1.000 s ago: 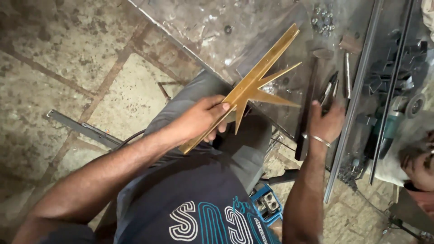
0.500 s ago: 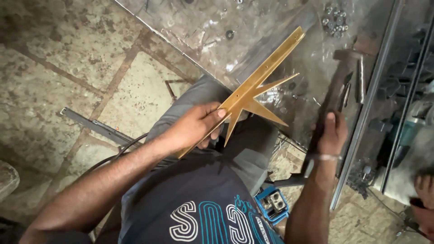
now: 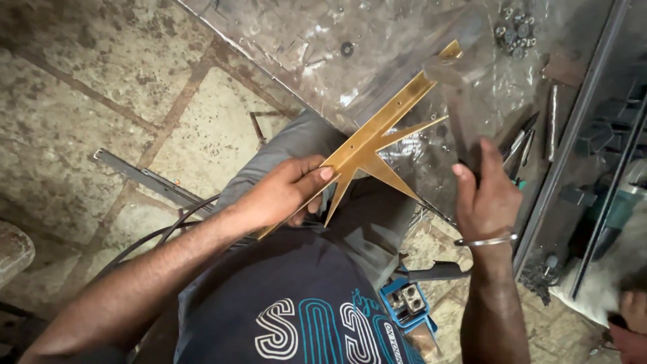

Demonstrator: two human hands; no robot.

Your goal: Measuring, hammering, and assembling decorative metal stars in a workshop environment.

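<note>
My left hand (image 3: 283, 192) grips the lower end of a gold-coloured metal strip (image 3: 377, 135) with pointed spikes branching off it. The strip slants up to the right over my lap and the edge of a shiny metal sheet (image 3: 303, 40). My right hand (image 3: 486, 199), a bangle on its wrist, is raised just right of the spikes. Its fingers are closed on a dark flat bar (image 3: 461, 101) that shows only as a motion blur next to the strip's upper end.
Pliers (image 3: 522, 145), a steel rod (image 3: 551, 111) and a pile of nuts (image 3: 515, 34) lie on the sheet. A long steel rail (image 3: 573, 135) runs along the right. A blue box (image 3: 408, 303) sits by my knee. A metal strip (image 3: 148, 178) and cable (image 3: 162, 232) lie on the stone floor.
My right hand has lifted the dark bar and swung it left toward the gold strip. My left hand still holds the strip at the same slant.
</note>
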